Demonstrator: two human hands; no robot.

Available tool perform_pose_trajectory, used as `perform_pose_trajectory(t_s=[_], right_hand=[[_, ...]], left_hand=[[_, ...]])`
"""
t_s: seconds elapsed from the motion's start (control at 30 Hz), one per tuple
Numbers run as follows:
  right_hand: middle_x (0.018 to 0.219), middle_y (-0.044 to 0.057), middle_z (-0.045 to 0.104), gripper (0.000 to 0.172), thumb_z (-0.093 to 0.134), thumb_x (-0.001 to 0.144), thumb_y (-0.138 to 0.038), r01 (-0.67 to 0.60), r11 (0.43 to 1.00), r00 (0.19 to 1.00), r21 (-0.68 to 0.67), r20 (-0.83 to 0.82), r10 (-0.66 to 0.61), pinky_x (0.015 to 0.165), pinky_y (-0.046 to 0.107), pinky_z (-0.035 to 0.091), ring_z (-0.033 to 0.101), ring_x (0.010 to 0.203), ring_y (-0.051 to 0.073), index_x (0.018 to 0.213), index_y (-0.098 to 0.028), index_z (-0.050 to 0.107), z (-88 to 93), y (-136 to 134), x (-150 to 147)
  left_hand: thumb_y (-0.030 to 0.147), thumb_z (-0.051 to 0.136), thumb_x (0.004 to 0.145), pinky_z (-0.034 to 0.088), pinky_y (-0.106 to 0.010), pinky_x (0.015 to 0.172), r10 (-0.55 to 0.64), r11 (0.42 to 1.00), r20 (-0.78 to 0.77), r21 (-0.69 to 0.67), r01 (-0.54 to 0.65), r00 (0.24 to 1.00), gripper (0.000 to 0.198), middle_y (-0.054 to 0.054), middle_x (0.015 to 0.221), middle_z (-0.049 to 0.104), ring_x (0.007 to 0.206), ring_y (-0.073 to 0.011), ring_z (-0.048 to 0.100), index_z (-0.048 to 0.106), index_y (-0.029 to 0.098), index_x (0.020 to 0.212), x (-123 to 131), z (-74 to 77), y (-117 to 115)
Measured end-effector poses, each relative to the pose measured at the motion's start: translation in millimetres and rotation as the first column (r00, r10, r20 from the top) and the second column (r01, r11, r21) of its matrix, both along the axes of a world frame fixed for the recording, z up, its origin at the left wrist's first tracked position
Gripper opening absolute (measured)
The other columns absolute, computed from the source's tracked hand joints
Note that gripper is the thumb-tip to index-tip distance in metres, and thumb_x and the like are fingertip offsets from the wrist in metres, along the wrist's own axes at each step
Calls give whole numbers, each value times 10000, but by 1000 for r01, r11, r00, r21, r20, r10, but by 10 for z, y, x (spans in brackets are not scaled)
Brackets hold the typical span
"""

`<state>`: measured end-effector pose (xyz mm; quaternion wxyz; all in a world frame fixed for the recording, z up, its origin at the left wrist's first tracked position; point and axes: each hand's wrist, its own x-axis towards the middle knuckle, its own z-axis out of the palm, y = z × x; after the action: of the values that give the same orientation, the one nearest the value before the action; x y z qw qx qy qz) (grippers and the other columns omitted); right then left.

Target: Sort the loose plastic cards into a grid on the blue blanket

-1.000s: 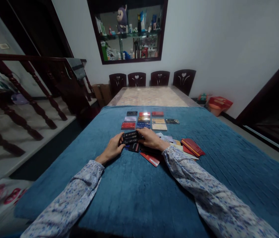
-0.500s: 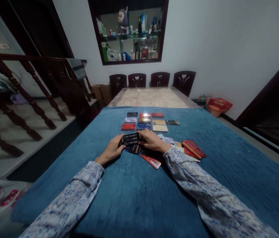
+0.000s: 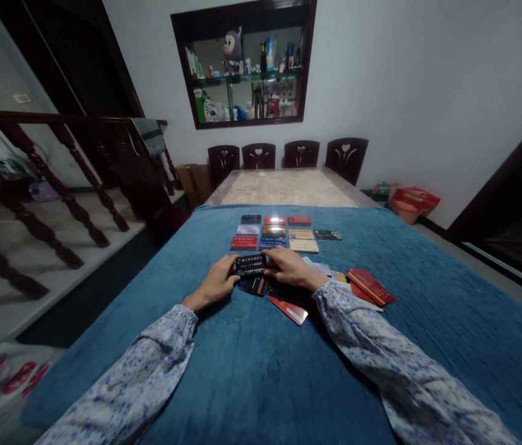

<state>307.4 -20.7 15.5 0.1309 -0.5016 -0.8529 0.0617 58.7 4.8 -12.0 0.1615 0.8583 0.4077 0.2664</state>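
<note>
Between my two hands is a black card (image 3: pixel 250 265) with white print, its face toward me. My left hand (image 3: pixel 217 281) pinches its left end, and my right hand (image 3: pixel 288 267) grips the right end. Under and beside it lie loose cards: a dark card (image 3: pixel 256 285), an orange-red card (image 3: pixel 288 309) and a fan of red cards (image 3: pixel 370 286) to the right. Part of this pile is hidden by my right hand and wrist. Beyond my hands, cards are laid in rows, among them a red card (image 3: pixel 244 243), a blue card (image 3: pixel 273 242) and a cream card (image 3: pixel 304 246).
A blue cloth (image 3: pixel 223 383) covers the near part of the table; the far marble-like top (image 3: pixel 283 186) is uncovered. Another black card (image 3: pixel 328 235) lies right of the rows. Dark chairs (image 3: pixel 302 154) stand behind. A wooden railing (image 3: pixel 57 120) is at left.
The whole view has shifted slightly down and right as the camera moved. Both hands still hold the black card, and the laid-out cards keep their places.
</note>
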Motion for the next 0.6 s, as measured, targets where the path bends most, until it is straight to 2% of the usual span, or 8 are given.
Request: perform_pose_trajectory(t_s=[0.3, 0.47, 0.6], right_hand=[[1125, 145, 713, 415, 688, 900, -266, -5, 1000, 1000, -12, 27, 6, 874, 351, 438, 597, 1088, 279, 1295, -145, 648, 70, 72, 28], [1062, 143, 724, 427, 689, 907, -286, 0, 1000, 996, -29, 84, 3, 846, 339, 441, 607, 1066, 279, 1296, -114, 641, 175, 160, 42], [1107, 143, 722, 420, 682, 918, -311, 0, 1000, 993, -20, 120, 2, 846, 341, 448, 612, 1083, 284, 1291, -123, 641, 226, 250, 64]], left_hand=[[63, 657, 774, 524, -393, 936, -38, 999, -18, -16, 38, 999, 483, -69, 1031, 653, 968, -223, 629, 636, 151, 1249, -3, 84, 117], [63, 657, 761, 526, -387, 941, -68, 998, -54, -8, 67, 996, 465, -70, 1053, 657, 979, -227, 637, 645, 149, 1218, 37, 173, 243], [59, 660, 748, 522, -382, 952, -72, 997, -96, 7, 73, 993, 465, -67, 1043, 650, 998, -231, 631, 646, 146, 1204, 73, 256, 358]])
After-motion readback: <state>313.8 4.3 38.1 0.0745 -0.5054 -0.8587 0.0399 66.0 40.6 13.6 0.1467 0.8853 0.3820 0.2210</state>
